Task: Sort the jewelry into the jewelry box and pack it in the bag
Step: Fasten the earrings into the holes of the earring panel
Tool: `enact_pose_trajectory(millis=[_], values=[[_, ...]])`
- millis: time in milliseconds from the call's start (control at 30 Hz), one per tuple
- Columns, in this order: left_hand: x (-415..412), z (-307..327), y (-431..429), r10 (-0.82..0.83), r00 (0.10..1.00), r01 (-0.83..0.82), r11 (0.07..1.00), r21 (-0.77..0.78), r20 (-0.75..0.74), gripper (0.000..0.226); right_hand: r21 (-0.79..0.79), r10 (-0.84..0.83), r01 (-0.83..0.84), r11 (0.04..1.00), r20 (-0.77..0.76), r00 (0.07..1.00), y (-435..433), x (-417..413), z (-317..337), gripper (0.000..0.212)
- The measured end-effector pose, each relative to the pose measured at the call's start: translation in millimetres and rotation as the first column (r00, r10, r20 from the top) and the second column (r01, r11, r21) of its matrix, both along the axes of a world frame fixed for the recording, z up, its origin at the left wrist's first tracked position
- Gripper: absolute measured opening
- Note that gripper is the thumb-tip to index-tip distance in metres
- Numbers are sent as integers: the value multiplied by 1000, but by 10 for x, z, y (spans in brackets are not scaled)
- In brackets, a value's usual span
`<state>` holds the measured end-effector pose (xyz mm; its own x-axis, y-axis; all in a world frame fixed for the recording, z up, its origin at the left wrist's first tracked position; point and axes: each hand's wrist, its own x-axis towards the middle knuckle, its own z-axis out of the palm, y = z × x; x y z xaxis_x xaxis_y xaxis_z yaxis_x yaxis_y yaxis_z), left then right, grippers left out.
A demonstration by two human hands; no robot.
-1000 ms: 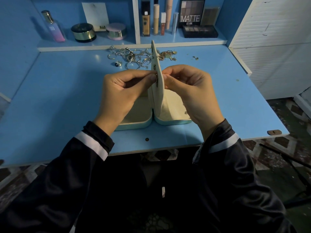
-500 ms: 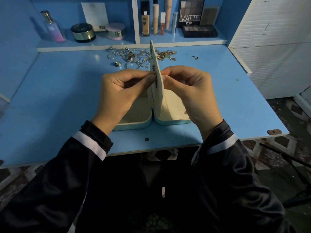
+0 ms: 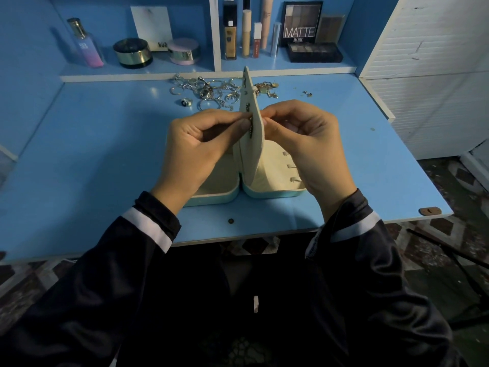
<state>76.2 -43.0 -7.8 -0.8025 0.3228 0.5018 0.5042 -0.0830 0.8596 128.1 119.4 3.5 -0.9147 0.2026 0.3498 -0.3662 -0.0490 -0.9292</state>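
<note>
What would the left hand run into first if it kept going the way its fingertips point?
The upright panel of the jewelry box: the left hand, pinching what looks like an earring, points right and seems to touch it. The right hand is just behind it.

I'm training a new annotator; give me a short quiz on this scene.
1. True or false: the cream upright flap of the open teal jewelry box lies flat.
2. Where is the pile of silver jewelry? A inside the box; B on the blue desk behind it; C in a hand.
3. Which pinches at the flap: left hand, right hand, or both?
Key: 1 false; 2 B; 3 both.
</note>
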Motion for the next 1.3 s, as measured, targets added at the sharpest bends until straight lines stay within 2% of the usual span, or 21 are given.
enact_pose_trajectory(millis=[200, 500, 700, 800, 933, 1067, 1200, 1300], values=[[22, -10, 21, 9, 1000, -9, 999, -42, 3, 24, -31, 36, -36, 999, 3, 999, 49, 3, 13, 28], [55, 26, 93, -41, 997, 44, 998, -38, 71, 34, -58, 64, -58, 997, 104, 993, 158, 5, 105, 31], [19, -1, 155, 77, 986, -112, 963, -246, -148, 35, 51, 7, -16, 999, 167, 986, 284, 13, 145, 35], [-59, -66, 209, 13, 990, -60, 941, -332, -143, 37, 114, -27, 5, 993, 190, 981, 376, 38, 140, 35], [-104, -135, 293, -8, 981, -87, 877, -473, -196, 44, 159, -45, 11, 987, 213, 976, 478, 123, 127, 23], [-107, -136, 336, -31, 981, -99, 776, -623, -194, 53, 192, -84, 38, 981, 238, 968, 548, 190, 66, 23], [-65, -112, 358, -57, 985, -81, 688, -721, -165, 58, 241, -126, 63, 969, 257, 958, 600, 242, -45, 23], [-38, -84, 363, -91, 976, -100, 620, -779, -198, 58, 234, -146, 78, 969, 289, 946, 605, 287, -129, 24]])
